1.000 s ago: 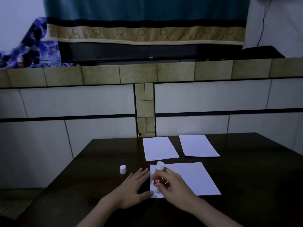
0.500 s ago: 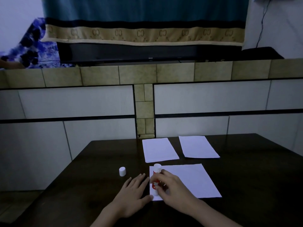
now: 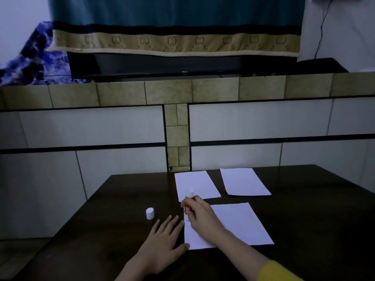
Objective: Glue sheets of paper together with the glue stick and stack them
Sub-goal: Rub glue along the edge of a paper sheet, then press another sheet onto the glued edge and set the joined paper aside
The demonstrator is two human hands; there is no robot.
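Three white sheets lie on the dark table (image 3: pixel 314 230). The near sheet (image 3: pixel 239 226) is in front of me. My right hand (image 3: pixel 200 214) grips a red and white glue stick (image 3: pixel 187 208), held upright with its lower end at the sheet's far left corner. My left hand (image 3: pixel 162 246) lies flat on the table, fingers spread, thumb touching the sheet's near left corner. Two more sheets rest farther back, one in the middle (image 3: pixel 195 185) and one to the right (image 3: pixel 244 181). The glue stick's white cap (image 3: pixel 150 213) stands on the table to the left.
A tiled wall ledge (image 3: pixel 182 92) runs behind the table, with a dark screen (image 3: pixel 172 64) and a teal and gold cloth (image 3: pixel 176 27) above it. The table's left edge slants down toward the floor at the lower left.
My right hand has slid the glue stick along the near sheet's left edge, away from me toward the far corner. My left hand has stayed flat beside the sheet.
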